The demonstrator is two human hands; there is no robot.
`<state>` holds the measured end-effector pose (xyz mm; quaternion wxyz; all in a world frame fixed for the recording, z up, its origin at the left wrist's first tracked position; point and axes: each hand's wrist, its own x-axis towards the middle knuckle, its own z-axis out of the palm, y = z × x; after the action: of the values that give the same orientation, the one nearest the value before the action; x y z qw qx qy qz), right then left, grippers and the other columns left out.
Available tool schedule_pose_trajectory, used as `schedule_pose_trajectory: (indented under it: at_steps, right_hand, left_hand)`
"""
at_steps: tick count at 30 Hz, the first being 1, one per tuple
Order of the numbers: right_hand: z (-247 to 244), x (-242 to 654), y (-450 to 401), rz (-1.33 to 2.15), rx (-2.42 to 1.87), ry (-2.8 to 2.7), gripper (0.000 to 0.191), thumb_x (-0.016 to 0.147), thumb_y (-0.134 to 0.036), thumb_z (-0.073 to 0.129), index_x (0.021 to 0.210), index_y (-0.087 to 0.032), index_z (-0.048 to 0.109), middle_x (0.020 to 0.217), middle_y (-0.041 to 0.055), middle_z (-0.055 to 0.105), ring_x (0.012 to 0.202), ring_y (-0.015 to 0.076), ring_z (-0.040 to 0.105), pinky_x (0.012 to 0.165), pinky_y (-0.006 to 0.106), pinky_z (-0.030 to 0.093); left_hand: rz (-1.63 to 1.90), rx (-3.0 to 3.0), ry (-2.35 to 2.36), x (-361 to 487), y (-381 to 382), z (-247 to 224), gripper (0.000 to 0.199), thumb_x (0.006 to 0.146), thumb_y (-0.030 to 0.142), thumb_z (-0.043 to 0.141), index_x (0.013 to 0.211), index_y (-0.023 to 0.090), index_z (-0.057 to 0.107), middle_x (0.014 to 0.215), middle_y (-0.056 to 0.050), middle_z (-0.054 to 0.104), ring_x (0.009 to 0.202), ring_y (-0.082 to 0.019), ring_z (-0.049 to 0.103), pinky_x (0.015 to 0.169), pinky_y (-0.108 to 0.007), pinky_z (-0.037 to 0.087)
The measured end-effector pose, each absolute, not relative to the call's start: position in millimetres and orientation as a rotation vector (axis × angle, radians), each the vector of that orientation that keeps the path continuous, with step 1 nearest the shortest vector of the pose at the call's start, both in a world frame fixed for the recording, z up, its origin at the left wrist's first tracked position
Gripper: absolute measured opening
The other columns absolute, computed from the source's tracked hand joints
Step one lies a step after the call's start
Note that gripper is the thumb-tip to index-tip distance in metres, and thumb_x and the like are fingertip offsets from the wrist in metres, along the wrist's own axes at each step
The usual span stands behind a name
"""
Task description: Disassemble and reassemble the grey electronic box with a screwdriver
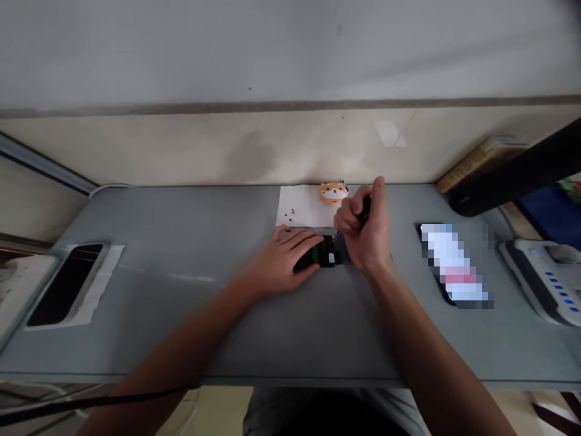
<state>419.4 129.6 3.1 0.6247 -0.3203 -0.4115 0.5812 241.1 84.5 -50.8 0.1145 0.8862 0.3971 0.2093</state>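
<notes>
My left hand point(290, 260) lies over a small black device point(327, 257), fingers across its far side and thumb along its near edge. A green circuit board point(316, 253) shows in the device beside a white label; my palm covers the rest. Above its right end, my right hand point(365, 227) is closed in a fist around the black handle of a screwdriver point(364, 209). The thin shaft points down toward the device, and I cannot tell whether its tip touches. Several tiny dark screws point(290, 214) rest on a white paper sheet point(299, 200) behind my left hand.
An orange dog-faced case point(334, 192) sits on the paper. To the right are a lit phone point(454, 263), a power strip point(549, 278) and a black cylinder point(512, 172). At left, a dark phone point(66, 284) lies on white paper. The wall point(181, 148) bounds the grey desk point(181, 327).
</notes>
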Motion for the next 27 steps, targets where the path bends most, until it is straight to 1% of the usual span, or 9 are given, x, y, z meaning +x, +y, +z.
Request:
schedule_pose_trajectory:
  at_steps: [5, 8, 10, 13, 16, 18, 20, 24, 27]
  right_hand:
    - [4, 425, 119, 1.381, -0.720, -0.977, 0.048, 0.086, -0.073, 0.065, 0.078, -0.026, 0.059, 0.070, -0.0010, 0.048, 0.057, 0.0131, 0.046, 0.051, 0.030, 0.043]
    - [1, 433, 111, 1.392, -0.698, -1.022, 0.043, 0.081, -0.064, 0.077, 0.081, -0.026, 0.058, 0.081, 0.0002, 0.056, 0.068, 0.0146, 0.057, 0.063, 0.032, 0.051]
    - [-2, 436, 109, 1.380, -0.697, -1.033, 0.045, 0.078, -0.056, 0.084, 0.079, -0.026, 0.051, 0.081, -0.0017, 0.057, 0.066, 0.0133, 0.057, 0.061, 0.031, 0.051]
    - [-5, 436, 111, 1.314, -0.732, -1.021, 0.051, 0.080, -0.047, 0.086, 0.078, -0.027, 0.039, 0.065, -0.0081, 0.043, 0.051, 0.0092, 0.041, 0.046, 0.024, 0.038]
    - [-3, 433, 113, 1.298, -0.722, -1.012, 0.046, 0.085, -0.060, 0.077, 0.081, -0.028, 0.044, 0.060, -0.0090, 0.032, 0.048, 0.0095, 0.029, 0.042, 0.024, 0.029]
    - [0, 432, 114, 1.351, -0.690, -1.009, 0.044, 0.089, -0.071, 0.064, 0.087, -0.028, 0.054, 0.062, -0.0065, 0.035, 0.051, 0.0118, 0.035, 0.045, 0.026, 0.033]
    - [2, 433, 114, 1.380, -0.687, -1.010, 0.044, 0.092, -0.071, 0.059, 0.088, -0.028, 0.059, 0.067, -0.0031, 0.042, 0.057, 0.0140, 0.045, 0.051, 0.029, 0.040]
    - [1, 436, 114, 1.284, -0.737, -0.980, 0.044, 0.079, -0.060, 0.082, 0.077, -0.026, 0.054, 0.082, -0.0008, 0.056, 0.070, 0.0143, 0.058, 0.062, 0.031, 0.049]
    - [-2, 437, 115, 1.217, -0.773, -0.933, 0.054, 0.071, -0.051, 0.091, 0.073, -0.026, 0.043, 0.069, -0.0057, 0.050, 0.054, 0.0101, 0.048, 0.051, 0.027, 0.040]
  left_hand:
    - [0.625, 2.593, 1.154, 241, 86, -52, 0.032, 0.102, 0.038, 0.055, 0.128, 0.025, 0.067, 0.134, -0.011, 0.070, 0.127, -0.027, 0.063, 0.114, -0.048, 0.041]
    - [0.628, 2.611, 1.137, 240, 86, -53, 0.028, 0.102, 0.037, 0.056, 0.123, 0.025, 0.070, 0.136, -0.010, 0.069, 0.128, -0.027, 0.062, 0.113, -0.048, 0.041]
    - [0.616, 2.619, 1.136, 240, 86, -53, 0.028, 0.102, 0.037, 0.056, 0.123, 0.026, 0.071, 0.137, -0.010, 0.069, 0.129, -0.028, 0.062, 0.113, -0.049, 0.040]
    - [0.623, 2.630, 1.137, 239, 86, -54, 0.030, 0.103, 0.039, 0.055, 0.125, 0.025, 0.070, 0.137, -0.010, 0.069, 0.128, -0.028, 0.062, 0.113, -0.049, 0.041]
    - [0.628, 2.647, 1.128, 239, 87, -55, 0.031, 0.104, 0.040, 0.053, 0.125, 0.025, 0.070, 0.137, -0.011, 0.069, 0.128, -0.028, 0.063, 0.112, -0.048, 0.041]
    - [0.622, 2.649, 1.123, 239, 87, -56, 0.031, 0.105, 0.041, 0.053, 0.125, 0.025, 0.070, 0.138, -0.011, 0.069, 0.128, -0.027, 0.063, 0.113, -0.048, 0.041]
    - [0.620, 2.648, 1.114, 239, 87, -55, 0.032, 0.104, 0.043, 0.054, 0.125, 0.024, 0.070, 0.139, -0.011, 0.069, 0.128, -0.028, 0.063, 0.113, -0.049, 0.041]
    - [0.613, 2.656, 1.115, 240, 87, -54, 0.035, 0.105, 0.047, 0.053, 0.127, 0.024, 0.068, 0.146, -0.012, 0.064, 0.132, -0.027, 0.061, 0.114, -0.048, 0.041]
    - [0.622, 2.650, 1.103, 241, 87, -55, 0.034, 0.106, 0.046, 0.052, 0.126, 0.024, 0.068, 0.145, -0.011, 0.065, 0.133, -0.027, 0.060, 0.113, -0.047, 0.042]
